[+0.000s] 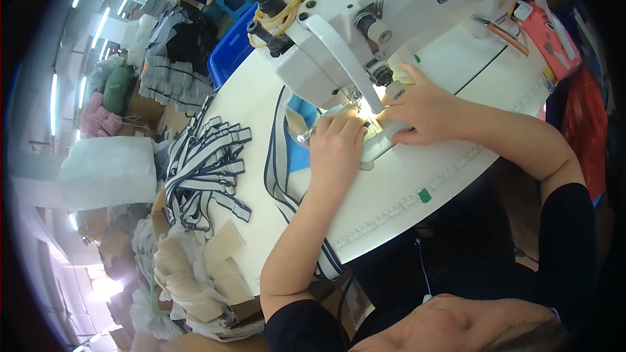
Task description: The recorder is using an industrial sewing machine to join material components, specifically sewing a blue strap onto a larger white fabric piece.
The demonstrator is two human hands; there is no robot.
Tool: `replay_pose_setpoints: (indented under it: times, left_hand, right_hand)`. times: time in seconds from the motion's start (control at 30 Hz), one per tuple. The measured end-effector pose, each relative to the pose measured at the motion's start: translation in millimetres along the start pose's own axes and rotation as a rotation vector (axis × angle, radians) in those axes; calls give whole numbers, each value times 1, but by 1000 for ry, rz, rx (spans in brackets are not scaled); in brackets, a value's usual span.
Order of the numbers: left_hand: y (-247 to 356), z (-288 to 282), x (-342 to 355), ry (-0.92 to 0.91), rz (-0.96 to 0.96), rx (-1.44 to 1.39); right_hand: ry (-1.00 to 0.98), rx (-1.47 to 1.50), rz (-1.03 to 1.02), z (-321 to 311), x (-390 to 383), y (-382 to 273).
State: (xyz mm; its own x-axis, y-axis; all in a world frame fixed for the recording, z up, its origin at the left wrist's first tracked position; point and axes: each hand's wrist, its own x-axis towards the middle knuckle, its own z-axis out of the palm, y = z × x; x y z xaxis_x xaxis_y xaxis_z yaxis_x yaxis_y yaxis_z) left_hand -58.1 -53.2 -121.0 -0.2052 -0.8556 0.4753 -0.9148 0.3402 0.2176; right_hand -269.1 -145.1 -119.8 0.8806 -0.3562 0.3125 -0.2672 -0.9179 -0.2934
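Observation:
My left hand [338, 142] is beside the lit needle area of a white sewing machine [378, 10], its fingers bent close together and pressed down. Whatever lies beneath those fingertips is hidden. Across the needle, my right hand [427, 109] has its fingers apart, the index finger raised by the machine head and the thumb low near the bed plate. I cannot make out anything held in it. A grey webbing strap [279, 156] with dark edges curves left of my left hand and passes under that forearm, over the table's near edge. Blue and tan material [301, 114] shows beside the machine head.
Many similar straps [208, 163] lie heaped at the table's left. Orange-handled pliers [502, 31] rest at the far right, near a red-pink item [551, 42]. A printed ruler [398, 205] follows the near edge. A blue bin [228, 49] stands behind; bagged bundles [186, 274] crowd the lower left.

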Motion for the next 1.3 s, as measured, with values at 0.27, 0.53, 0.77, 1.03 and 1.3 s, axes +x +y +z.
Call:
replay_pose_setpoints:
  times: [0.27, 0.53, 0.77, 1.03, 1.3]
  left_hand:
    - [5, -2, 6, -5, -30, -7]
    - [-3, 0, 3, 14, -33, -9]
    - [-6, 3, 7, 25, -26, -3]
    - [-2, 6, 10, 41, -17, -16]
    - [-1, 5, 8, 61, -54, -83]
  right_hand:
    - [-62, 7, 24, -6, -1, -1]
    - [-57, 1, 23, -3, 4, -1]
    - [-30, 41, 46, 3, 7, 3]
    - [-19, 65, 71, 4, 6, 7]
    - [-127, -48, 90, -4, 7, 0]
